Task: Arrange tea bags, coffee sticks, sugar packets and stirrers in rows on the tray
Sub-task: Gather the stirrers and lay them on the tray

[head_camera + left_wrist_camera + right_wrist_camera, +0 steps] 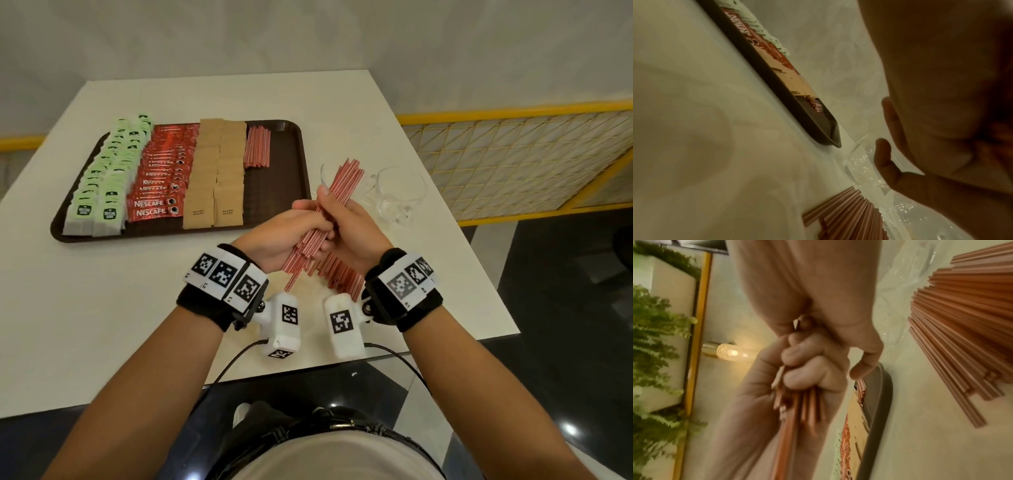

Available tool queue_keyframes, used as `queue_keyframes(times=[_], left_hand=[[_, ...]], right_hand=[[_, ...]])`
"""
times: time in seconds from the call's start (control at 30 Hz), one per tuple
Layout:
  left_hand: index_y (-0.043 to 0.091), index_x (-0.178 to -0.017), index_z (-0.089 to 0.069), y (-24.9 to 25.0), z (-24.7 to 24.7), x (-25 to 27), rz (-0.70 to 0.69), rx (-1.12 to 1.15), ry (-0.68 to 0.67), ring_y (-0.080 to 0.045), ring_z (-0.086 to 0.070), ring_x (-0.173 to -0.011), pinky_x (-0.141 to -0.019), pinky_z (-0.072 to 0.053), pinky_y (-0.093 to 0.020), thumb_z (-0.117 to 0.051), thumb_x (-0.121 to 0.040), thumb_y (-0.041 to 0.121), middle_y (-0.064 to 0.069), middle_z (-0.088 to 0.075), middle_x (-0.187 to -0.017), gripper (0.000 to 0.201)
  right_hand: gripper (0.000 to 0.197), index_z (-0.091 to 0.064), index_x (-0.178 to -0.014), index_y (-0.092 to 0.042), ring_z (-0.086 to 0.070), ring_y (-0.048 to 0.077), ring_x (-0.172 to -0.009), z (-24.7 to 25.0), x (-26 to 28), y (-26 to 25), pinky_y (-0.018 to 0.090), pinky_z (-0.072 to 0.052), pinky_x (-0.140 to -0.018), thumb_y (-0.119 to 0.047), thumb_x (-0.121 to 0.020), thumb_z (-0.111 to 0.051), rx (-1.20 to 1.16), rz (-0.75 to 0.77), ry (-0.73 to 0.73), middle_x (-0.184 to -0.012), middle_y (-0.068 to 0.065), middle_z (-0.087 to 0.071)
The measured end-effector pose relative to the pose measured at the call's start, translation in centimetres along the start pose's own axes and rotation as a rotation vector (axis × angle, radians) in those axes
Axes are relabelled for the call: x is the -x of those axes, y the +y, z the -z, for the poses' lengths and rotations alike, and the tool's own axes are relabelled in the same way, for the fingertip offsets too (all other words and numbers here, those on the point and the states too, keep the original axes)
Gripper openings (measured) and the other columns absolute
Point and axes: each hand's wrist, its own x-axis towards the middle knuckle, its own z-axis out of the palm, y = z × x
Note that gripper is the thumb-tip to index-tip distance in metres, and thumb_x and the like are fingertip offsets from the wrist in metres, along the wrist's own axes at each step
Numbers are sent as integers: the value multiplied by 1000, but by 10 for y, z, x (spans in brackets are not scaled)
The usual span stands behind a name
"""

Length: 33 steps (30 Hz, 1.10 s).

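Both wrists, strapped with marker-printed bands, meet over the near half of the white table (pixel 102 325). Left hand (pixel 281 236) and right hand (pixel 356 233) curl together around one bundle of red stirrers (pixel 342 185), which slants up toward 1 o'clock; fingers overlap so closely that which hand bears more of it is hard to tell. Underneath, toward 6 o'clock of the hands, loose stirrers (pixel 342 274) lie fanned on the table, partly hidden by the right wrist. At 2 o'clock stands a clear glass cup (pixel 400 195) (its outline nearly lost against the tabletop). At 10 o'clock sits the brown tray (pixel 294 161), holding tea bags (pixel 102 185), coffee sticks (pixel 157 174), sugar packets (pixel 215 174) and a short row of stirrers (pixel 257 147) at its far right. Both wrist views are blurred.
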Motion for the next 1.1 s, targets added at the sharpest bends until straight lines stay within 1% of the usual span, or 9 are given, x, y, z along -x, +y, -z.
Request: queue_keyframes(times=[0.1,0.17,0.27,0.37,0.47,0.57,0.77,0.93,1.1], left_hand=[[11,-88,-56,-3,9,3,7,129,45,-8,-52,-55,-49,-44,-15,-43,-96,9,-3,-54,-67,15],[9,-93,-58,-6,16,6,29,203,59,-8,-55,-59,-53,-47,-16,-45,-96,11,-4,-58,-72,14],[4,-98,-58,-10,24,12,20,310,62,-11,-60,-67,-61,-53,-18,-49,-90,14,-7,-61,-82,16],[5,-99,-62,-8,33,18,-2,421,86,-17,-62,-77,-75,-54,-27,-56,-81,36,-8,-64,-86,37],[7,-97,-66,-4,45,24,55,419,126,-23,-61,-88,-93,-45,-40,-48,-81,60,-7,-68,-89,58],[9,-98,-66,-4,58,27,98,394,181,-27,-57,-107,-102,-36,-53,-38,-85,67,-7,-67,-100,66],[-5,-126,-45,-14,89,35,131,606,318,-31,-62,-97,-103,-35,-54,-37,-90,63,-16,-65,-104,77],[-3,-110,-54,-3,97,36,39,774,227,-31,-63,-92,-82,-52,-43,-32,-96,54,-19,-64,-97,63],[4,-116,-55,0,115,39,-98,881,231,-29,-62,-96,-81,-55,-45,-33,-99,31,-18,-62,-101,39]], right_hand=[[50,-62,-72,-4,-65,29,-60,-6,-9,-1,31,-52,-62,-35,-100,-36,-41,51,34,-67,15,-64],[48,-49,-63,-6,-66,18,-60,-10,-15,-4,27,-53,-60,-32,-101,-34,-66,83,58,-62,5,-66],[36,-39,-70,-12,-56,10,-50,-20,-27,-6,29,-48,-60,-29,-101,-36,-152,147,99,-51,-4,-49],[28,-35,-77,-14,-50,9,-47,-32,-37,-7,25,-43,-53,-25,-102,-34,-27,240,113,-52,-6,-44],[20,-40,-83,-22,-45,13,-50,-46,-43,-8,20,-42,-50,-21,-102,-33,54,325,56,-55,-4,-42],[17,-41,-89,-27,-43,15,-51,-60,-47,-5,19,-41,-49,-19,-102,-34,154,381,10,-57,-3,-40],[14,-39,-91,-21,-38,6,-50,-80,-63,-18,23,-38,-52,-14,-102,-33,198,518,11,-57,-11,-38],[5,-39,-98,-14,-49,12,-60,-111,-78,-18,21,-47,-63,-10,-100,-37,191,502,-76,-65,0,-44],[16,-49,-87,-18,-60,15,-72,-127,-91,-7,27,-51,-75,-5,-95,-48,147,359,-156,-65,-5,-57]])
